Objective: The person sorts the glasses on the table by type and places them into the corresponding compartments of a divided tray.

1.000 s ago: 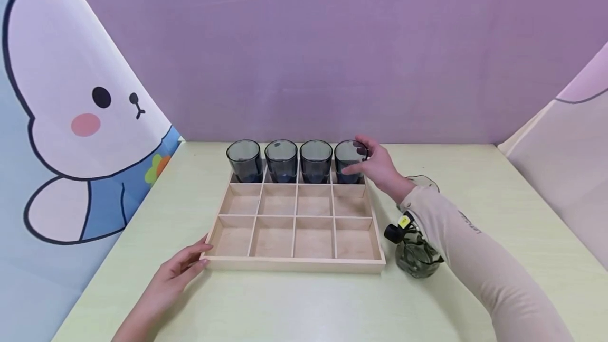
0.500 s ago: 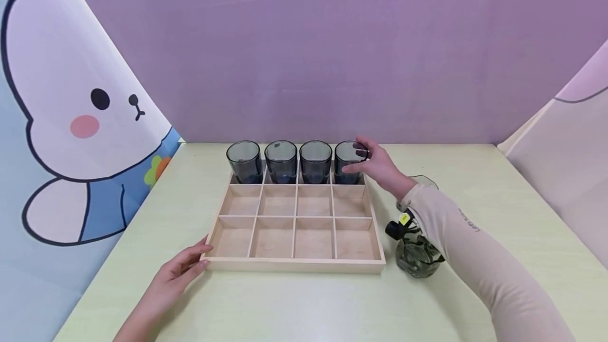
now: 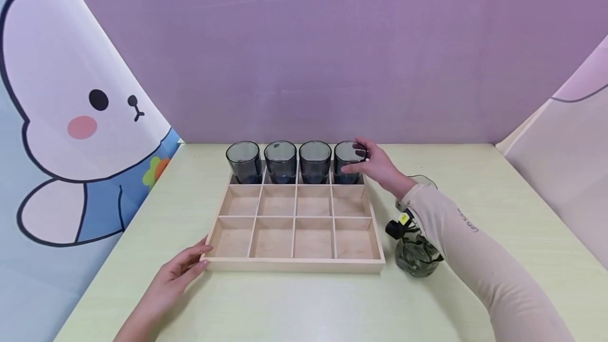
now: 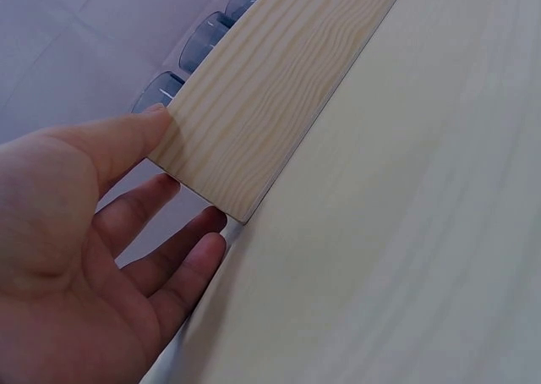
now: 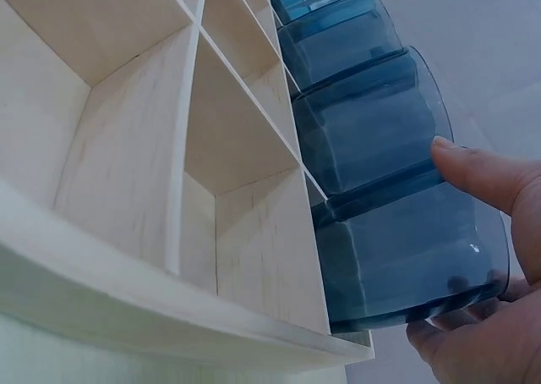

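- Left hand, mine: lower left of the frame, gripping the near left corner of the tray, thumb against the front wall and fingers along the side.
- Right hand, mine: right of centre, gripping the rightmost glass, thumb on the near side, fingertips seen through it on the far side.
- Wooden tray, one, pale: middle of the frame, flat on the desk, divided into four columns and three rows.
- Rightmost glass: upright in the right-hand compartment of the upper row, inside my hold.
- Glasses, three more, dark and see-through: leftmost glass, second glass and third glass, each upright in its own compartment of the same row, side by side.
- Grey see-through vessel, one: right of the tray, partly hidden by my sleeve; exact shape I cannot tell.
- Black piece with yellow label, one: just beside the tray's right side, by the sleeve.
- Purple wall: across the top.
- Cartoon panel, white and blue figure: left edge.
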Available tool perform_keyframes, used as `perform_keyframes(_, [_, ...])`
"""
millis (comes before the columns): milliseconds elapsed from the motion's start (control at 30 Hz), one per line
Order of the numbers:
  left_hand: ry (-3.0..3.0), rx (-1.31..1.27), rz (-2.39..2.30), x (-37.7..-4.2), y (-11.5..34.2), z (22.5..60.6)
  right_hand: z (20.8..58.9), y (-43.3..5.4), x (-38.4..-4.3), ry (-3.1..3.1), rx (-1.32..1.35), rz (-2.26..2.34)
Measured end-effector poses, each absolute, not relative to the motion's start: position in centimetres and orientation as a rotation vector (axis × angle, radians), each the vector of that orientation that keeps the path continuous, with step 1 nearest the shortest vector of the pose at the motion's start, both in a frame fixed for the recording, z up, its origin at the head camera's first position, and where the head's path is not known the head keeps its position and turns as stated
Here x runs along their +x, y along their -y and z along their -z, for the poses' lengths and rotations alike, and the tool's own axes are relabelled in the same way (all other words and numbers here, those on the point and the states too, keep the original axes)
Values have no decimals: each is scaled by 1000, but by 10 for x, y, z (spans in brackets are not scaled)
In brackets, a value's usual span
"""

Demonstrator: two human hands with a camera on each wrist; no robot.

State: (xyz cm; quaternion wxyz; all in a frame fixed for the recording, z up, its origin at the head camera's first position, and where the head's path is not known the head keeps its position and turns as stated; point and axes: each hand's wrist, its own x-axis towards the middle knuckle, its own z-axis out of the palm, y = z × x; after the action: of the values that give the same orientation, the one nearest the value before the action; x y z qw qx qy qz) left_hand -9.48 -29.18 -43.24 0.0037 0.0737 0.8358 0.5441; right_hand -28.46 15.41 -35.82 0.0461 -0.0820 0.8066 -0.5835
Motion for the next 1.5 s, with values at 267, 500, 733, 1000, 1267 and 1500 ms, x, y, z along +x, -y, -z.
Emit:
perform_keyframes(267, [-2605,224,-1702,-96,292,431,350,-155,-284,-2466,-202,1676])
perform_keyframes(500, [-2603,213,-1709,-97,292,432,339,-164,-279,-2461,-144,1664])
perform_keyframes(733, [-2606,216,-1709,-97,293,432,328,-178,-266,-2473,-146,1703])
perform_keyframes(1000, [-2598,220,-1703,-98,294,431,319,-192,-244,-2490,-185,1716])
perform_keyframes(1267, [-2605,214,-1685,-99,294,430,319,-208,-220,-2455,-289,1749])
perform_keyframes(1500, [-2592,216,-1692,-98,294,430,320,-221,-202,-2444,-352,1723])
